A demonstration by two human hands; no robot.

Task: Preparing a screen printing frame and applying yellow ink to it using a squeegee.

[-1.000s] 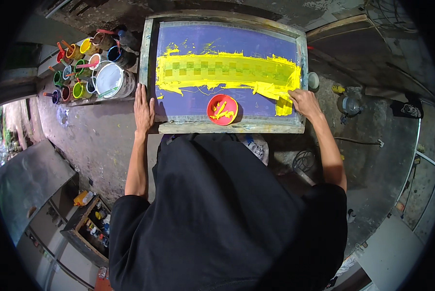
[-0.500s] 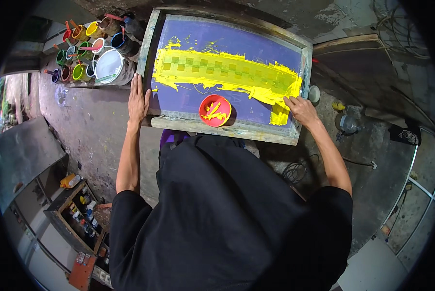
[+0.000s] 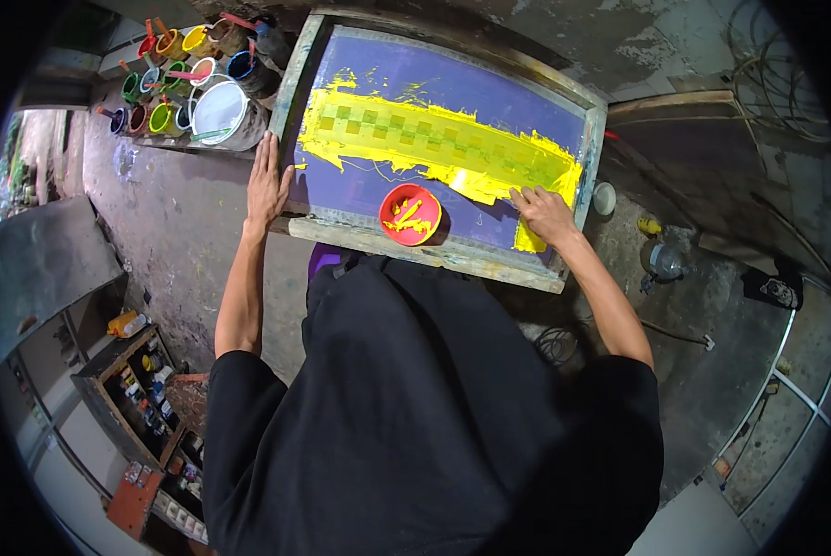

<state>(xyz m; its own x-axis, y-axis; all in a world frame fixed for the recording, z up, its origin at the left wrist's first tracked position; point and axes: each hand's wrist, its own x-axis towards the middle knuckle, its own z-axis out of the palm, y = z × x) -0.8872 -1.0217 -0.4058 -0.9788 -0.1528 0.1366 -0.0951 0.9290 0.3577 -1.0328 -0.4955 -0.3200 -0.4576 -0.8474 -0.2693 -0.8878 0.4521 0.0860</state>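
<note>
A wooden-framed printing screen [image 3: 489, 102] with purple mesh lies in front of me, a broad band of yellow ink [image 3: 406, 134] across it. Through the band shows a checkered pattern. My left hand [image 3: 268, 185] rests flat along the frame's left edge, fingers stretched out. Low over the right part of the mesh, at the lower edge of the ink, my right hand [image 3: 547, 218] is closed; what its fingers grip is hidden. Below that hand sits a separate yellow patch [image 3: 528, 238]. A red bowl [image 3: 410, 213] with yellow smears stands on the near part of the screen.
Several open paint pots with sticks crowd a ledge at the left, beside a large white bucket [image 3: 221, 113]. On the right are a small white cup [image 3: 604, 197], a clear plastic jug [image 3: 664, 260] and a coiled cable [image 3: 556, 345]. A wooden shelf [image 3: 133, 394] holds bottles lower left.
My right hand has moved left over the mesh, away from the frame's right side. My left hand stays on the left edge. The whole view has turned slightly.
</note>
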